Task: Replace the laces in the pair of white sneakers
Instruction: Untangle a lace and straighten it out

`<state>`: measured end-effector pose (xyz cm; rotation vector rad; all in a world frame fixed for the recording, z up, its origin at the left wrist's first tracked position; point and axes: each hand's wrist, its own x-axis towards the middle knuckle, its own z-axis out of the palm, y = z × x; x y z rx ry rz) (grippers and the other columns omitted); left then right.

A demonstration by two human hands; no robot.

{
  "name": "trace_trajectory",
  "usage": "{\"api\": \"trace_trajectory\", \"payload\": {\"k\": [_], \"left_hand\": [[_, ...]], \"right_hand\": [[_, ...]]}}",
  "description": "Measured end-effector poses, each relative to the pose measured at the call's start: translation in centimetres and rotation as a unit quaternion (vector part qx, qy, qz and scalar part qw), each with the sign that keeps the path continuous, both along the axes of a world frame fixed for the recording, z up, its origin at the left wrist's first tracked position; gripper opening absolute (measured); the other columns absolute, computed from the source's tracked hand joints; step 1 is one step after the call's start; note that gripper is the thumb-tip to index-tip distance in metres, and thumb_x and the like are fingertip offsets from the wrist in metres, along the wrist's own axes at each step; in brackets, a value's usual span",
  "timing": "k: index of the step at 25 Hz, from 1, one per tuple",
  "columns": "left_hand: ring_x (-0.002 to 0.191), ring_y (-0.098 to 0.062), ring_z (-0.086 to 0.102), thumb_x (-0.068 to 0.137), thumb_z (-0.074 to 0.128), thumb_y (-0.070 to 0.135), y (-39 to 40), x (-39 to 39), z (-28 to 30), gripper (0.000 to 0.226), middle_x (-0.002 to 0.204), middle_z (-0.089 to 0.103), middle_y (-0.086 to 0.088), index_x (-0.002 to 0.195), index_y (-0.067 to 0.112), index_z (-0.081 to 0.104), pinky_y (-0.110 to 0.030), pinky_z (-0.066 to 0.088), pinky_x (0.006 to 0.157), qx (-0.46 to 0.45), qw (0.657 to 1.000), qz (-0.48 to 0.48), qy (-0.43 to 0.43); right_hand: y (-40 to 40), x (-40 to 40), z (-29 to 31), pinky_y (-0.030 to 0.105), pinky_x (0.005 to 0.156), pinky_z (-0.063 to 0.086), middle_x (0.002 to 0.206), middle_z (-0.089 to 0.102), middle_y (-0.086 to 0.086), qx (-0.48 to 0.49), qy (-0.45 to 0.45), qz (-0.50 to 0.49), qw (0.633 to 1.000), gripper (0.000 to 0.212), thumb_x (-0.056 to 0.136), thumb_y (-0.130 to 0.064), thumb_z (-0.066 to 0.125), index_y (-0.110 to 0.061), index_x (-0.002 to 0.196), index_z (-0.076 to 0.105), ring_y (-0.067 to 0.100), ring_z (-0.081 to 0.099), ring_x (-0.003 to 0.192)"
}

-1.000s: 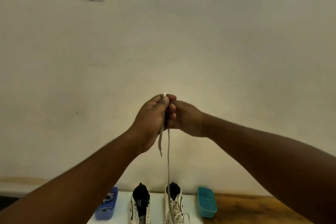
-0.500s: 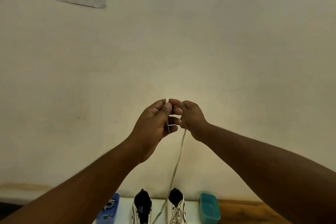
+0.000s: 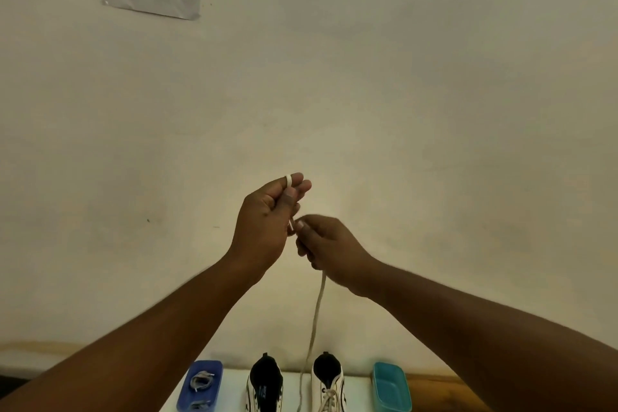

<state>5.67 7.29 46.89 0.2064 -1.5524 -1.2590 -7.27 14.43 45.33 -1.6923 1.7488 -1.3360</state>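
Above the sneakers [image 3: 296, 385], lace [image 3: 316, 314] between two pinching hands [image 3: 294, 231].

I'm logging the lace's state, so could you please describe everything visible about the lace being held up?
The lace is a flat, pale off-white strand, fabric by its look. The left hand pinches its upper part, a band crossing the index finger; the right hand grips it just below. From there it hangs slack, down between the two sneakers, out of frame.

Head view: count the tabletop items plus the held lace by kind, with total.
White high-top sneakers: 2 (left sneaker, right sneaker)
Plastic trays: 2 (blue tray, teal tray)
Long white lace held up by both hands: 1
Total: 5
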Motion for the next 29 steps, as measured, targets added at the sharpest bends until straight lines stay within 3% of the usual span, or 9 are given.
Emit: {"api": "trace_trajectory", "payload": {"k": [2, 4, 8, 10, 15, 19, 22, 26, 29], "left_hand": [[0.116, 0.0, 0.064, 0.107, 0.046, 0.018, -1.0, 0.2, -1.0, 0.032, 0.122, 0.072, 0.011, 0.135, 0.017, 0.06, -0.01, 0.053, 0.074, -0.06, 0.997, 0.044, -0.02], [0.116, 0.0, 0.064, 0.107, 0.046, 0.018, -1.9, 0.4, -2.1, 0.033, 0.122, 0.071, 0.012, 0.136, 0.018, 0.061, -0.011, 0.054, 0.073, -0.12, 0.99, 0.053, -0.051], [0.094, 0.0, 0.068, 0.106, 0.047, 0.017, -2.5, 1.1, -3.6, 0.026, 0.099, 0.073, 0.021, 0.117, 0.024, 0.07, -0.014, 0.05, 0.082, -0.22, 0.969, 0.054, -0.095], [0.093, -0.002, 0.068, 0.106, 0.046, 0.02, -2.5, 1.2, -4.0, 0.027, 0.096, 0.074, 0.018, 0.114, 0.02, 0.071, -0.014, 0.049, 0.082, -0.241, 0.962, 0.043, -0.12], [0.096, -0.014, 0.072, 0.108, 0.042, 0.023, -1.7, 1.1, -3.5, 0.028, 0.094, 0.077, 0.001, 0.11, 0.016, 0.068, -0.03, 0.05, 0.088, -0.148, 0.975, -0.034, -0.163], [0.105, -0.03, 0.071, 0.109, 0.037, 0.019, -0.2, 1.3, -2.1, 0.032, 0.103, 0.075, -0.014, 0.117, 0.006, 0.066, -0.04, 0.051, 0.102, 0.011, 0.985, -0.166, -0.055], [0.112, -0.028, 0.069, 0.109, 0.034, 0.014, -0.1, 1.1, -1.4, 0.032, 0.113, 0.074, -0.014, 0.121, 0.006, 0.063, -0.037, 0.05, 0.103, 0.07, 0.982, -0.173, 0.018], [0.109, -0.012, 0.07, 0.108, 0.04, 0.013, -0.9, 1.2, -1.7, 0.029, 0.11, 0.076, 0.001, 0.122, 0.012, 0.065, -0.022, 0.049, 0.096, -0.064, 0.996, -0.037, -0.055], [0.093, 0.0, 0.069, 0.107, 0.046, 0.016, -1.1, 1.5, -3.4, 0.025, 0.097, 0.076, 0.015, 0.114, 0.023, 0.069, -0.018, 0.05, 0.078, -0.158, 0.983, 0.018, -0.097]], "right_hand": [[0.7, 0.8, -0.6, 0.02, 0.057, 0.043, 0.073, 0.064, -0.009, 0.011, 0.107, -0.01, 0.994, 0.028, 0.109, -0.033, 0.047, -0.022, 0.098, 0.071, 0.004, 0.052, 0.061], [1.5, 1.5, -0.1, 0.016, 0.056, 0.042, 0.068, 0.061, -0.012, -0.01, 0.174, 0.0, 0.985, 0.026, 0.107, -0.032, 0.051, -0.022, 0.09, 0.068, 0.002, 0.051, 0.058], [2.2, 0.5, 3.0, 0.025, 0.053, 0.04, 0.068, 0.061, 0.002, -0.039, 0.208, -0.017, 0.977, 0.024, 0.105, -0.033, 0.056, -0.026, 0.083, 0.065, 0.007, 0.047, 0.056], [2.2, -0.3, 4.4, 0.018, 0.053, 0.038, 0.069, 0.062, -0.007, -0.042, 0.234, -0.046, 0.97, 0.021, 0.104, -0.033, 0.059, -0.029, 0.085, 0.068, 0.002, 0.049, 0.056], [1.9, -1.5, 6.4, 0.012, 0.064, 0.044, 0.079, 0.069, -0.017, -0.092, 0.28, -0.058, 0.954, 0.012, 0.101, -0.025, 0.064, -0.023, 0.094, 0.073, 0.001, 0.063, 0.076], [0.5, -2.6, 4.6, 0.031, 0.068, 0.052, 0.08, 0.072, -0.006, -0.1, 0.206, -0.061, 0.972, 0.019, 0.103, -0.025, 0.06, -0.022, 0.093, 0.076, 0.008, 0.064, 0.073], [1.2, -1.9, 1.1, 0.038, 0.067, 0.052, 0.077, 0.069, -0.002, -0.045, 0.263, -0.056, 0.962, 0.024, 0.105, -0.031, 0.055, -0.017, 0.097, 0.074, 0.009, 0.062, 0.068], [4.0, 1.0, -0.7, 0.033, 0.073, 0.056, 0.093, 0.072, -0.007, 0.0, 0.425, 0.033, 0.905, 0.023, 0.107, -0.033, 0.05, -0.019, 0.106, 0.069, 0.01, 0.065, 0.08], [4.8, 1.4, 3.2, 0.036, 0.064, 0.053, 0.083, 0.067, -0.008, -0.055, 0.412, -0.012, 0.909, 0.019, 0.107, -0.031, 0.05, -0.023, 0.098, 0.066, 0.009, 0.06, 0.07]]}}
